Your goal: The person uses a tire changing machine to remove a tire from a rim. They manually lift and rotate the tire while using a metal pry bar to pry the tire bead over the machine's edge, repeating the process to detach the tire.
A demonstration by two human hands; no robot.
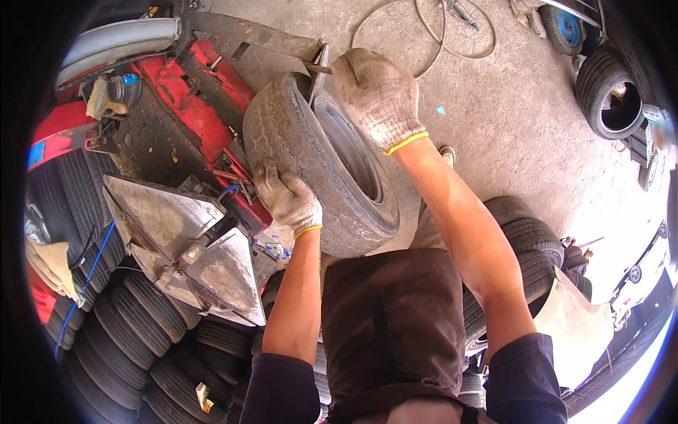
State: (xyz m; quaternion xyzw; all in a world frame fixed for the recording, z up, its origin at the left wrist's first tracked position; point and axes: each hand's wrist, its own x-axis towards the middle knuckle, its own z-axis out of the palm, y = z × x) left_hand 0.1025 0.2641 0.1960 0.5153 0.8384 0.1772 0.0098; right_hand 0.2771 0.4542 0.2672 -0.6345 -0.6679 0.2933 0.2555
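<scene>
A worn, dusty tyre [282, 131] on a metal rim [349, 148] leans upright in front of me, beside a red machine. My left hand [286, 198], in a grimy knitted glove, grips the tread on its near left side; some fingertips are hidden. At the tyre's far edge, a flat metal blade [318, 76] on a long dark arm [261, 32] reaches the sidewall. My right hand [378, 92], gloved too, is closed round the short bar [316, 67] that sticks out by the blade.
The red machine base [187, 106] carries a brush [99, 99] and a tin [127, 88]. A metal turntable [187, 247] stands left, above stacked tyres [134, 318]. More tyres [530, 247] lie behind my right arm. A hose [441, 35] coils on the concrete floor [508, 127]. Another tyre [611, 95] stands far right.
</scene>
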